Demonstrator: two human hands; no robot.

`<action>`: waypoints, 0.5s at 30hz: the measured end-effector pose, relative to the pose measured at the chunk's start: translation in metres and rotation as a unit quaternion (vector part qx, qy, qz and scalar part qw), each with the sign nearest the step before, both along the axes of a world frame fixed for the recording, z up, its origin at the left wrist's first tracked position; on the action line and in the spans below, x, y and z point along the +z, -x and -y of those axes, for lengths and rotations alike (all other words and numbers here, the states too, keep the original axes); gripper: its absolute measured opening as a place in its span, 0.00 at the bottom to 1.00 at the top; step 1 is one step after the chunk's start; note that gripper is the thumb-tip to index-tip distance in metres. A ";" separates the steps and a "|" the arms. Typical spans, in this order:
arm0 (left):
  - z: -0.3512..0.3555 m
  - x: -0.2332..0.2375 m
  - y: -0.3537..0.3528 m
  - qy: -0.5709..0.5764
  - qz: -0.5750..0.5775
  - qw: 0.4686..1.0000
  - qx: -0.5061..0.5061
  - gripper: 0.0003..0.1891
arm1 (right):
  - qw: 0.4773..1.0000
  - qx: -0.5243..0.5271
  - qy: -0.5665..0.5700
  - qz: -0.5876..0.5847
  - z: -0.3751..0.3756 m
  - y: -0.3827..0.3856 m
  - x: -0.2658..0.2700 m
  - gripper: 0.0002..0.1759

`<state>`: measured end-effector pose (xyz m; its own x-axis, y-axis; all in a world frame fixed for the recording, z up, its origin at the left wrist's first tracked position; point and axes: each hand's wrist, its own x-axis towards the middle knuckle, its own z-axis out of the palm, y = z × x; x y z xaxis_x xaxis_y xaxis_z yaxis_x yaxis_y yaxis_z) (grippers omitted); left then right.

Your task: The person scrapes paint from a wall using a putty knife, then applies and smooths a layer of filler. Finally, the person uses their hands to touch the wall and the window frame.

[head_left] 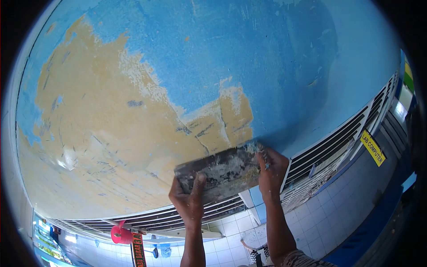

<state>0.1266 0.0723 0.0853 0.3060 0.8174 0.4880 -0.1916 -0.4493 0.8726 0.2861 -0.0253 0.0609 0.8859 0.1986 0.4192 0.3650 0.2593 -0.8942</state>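
Note:
A dark, paint-crusted flat blade (pixel 229 171) is held in both hands, its long upper edge against or close to the painted surface. My left hand (pixel 189 198) grips its left end, with the thumb laid on the face. At the right end my right hand (pixel 272 167) is closed round the blade, and flakes cling to the fingers. Above the blade, the surface shows blue paint (pixel 200 58) with a bare tan area (pixel 111 115) to the left, marked by cracks and scratches. A tan patch lies just above the blade's edge.
Slatted white louvres (pixel 340 142) run along the surface's edge. A yellow sign (pixel 372 147) hangs at the right. A pink dipper (pixel 121 234) and a dark sign with orange letters (pixel 138 249) are at the lower left. White tiles (pixel 235 226) show below.

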 end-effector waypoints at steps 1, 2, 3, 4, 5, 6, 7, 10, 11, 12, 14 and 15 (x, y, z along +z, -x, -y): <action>-0.001 0.001 0.003 0.000 -0.004 1.000 0.000 0.16 | 0.999 0.037 0.003 -0.020 0.003 0.000 0.008 0.06; -0.002 0.000 0.006 0.001 -0.019 1.000 -0.001 0.15 | 1.000 0.013 -0.008 -0.008 0.000 0.004 0.006 0.06; -0.002 -0.003 0.008 0.001 -0.032 0.999 -0.004 0.15 | 1.000 0.010 -0.010 -0.007 -0.001 0.005 -0.006 0.06; 0.000 -0.011 0.010 -0.006 -0.050 0.999 0.007 0.14 | 1.000 0.013 -0.005 -0.026 -0.002 0.009 -0.026 0.06; 0.001 -0.017 0.010 -0.008 -0.052 0.999 0.005 0.14 | 0.999 0.014 -0.001 -0.045 -0.003 0.011 -0.033 0.07; 0.001 -0.022 0.009 -0.009 -0.045 0.999 0.008 0.14 | 0.999 0.012 -0.003 -0.046 -0.002 0.009 -0.033 0.07; 0.003 -0.020 0.007 -0.007 -0.038 0.999 0.013 0.13 | 0.999 0.011 0.025 -0.037 0.003 0.007 -0.026 0.07; 0.006 0.002 0.003 0.024 -0.036 0.999 0.004 0.14 | 0.999 0.023 0.027 -0.036 0.003 0.001 -0.013 0.07; 0.006 0.005 0.002 0.026 -0.022 0.999 -0.008 0.14 | 0.998 0.035 -0.002 -0.043 0.004 0.000 -0.011 0.06; 0.008 0.002 0.003 0.005 -0.041 0.999 0.011 0.14 | 0.999 0.036 0.000 -0.041 0.004 0.002 -0.013 0.06; 0.011 -0.007 0.007 0.021 -0.036 0.999 0.010 0.14 | 0.998 0.028 0.017 -0.047 0.005 0.006 -0.020 0.07; 0.011 -0.009 0.009 0.036 -0.038 0.999 0.010 0.14 | 0.999 0.027 0.015 -0.045 0.004 0.006 -0.019 0.07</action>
<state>0.1180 0.0613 0.0759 0.3233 0.8559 0.4037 -0.1159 -0.3876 0.9145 0.2799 -0.0292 0.0422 0.9075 0.2580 0.3314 0.2689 0.2492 -0.9304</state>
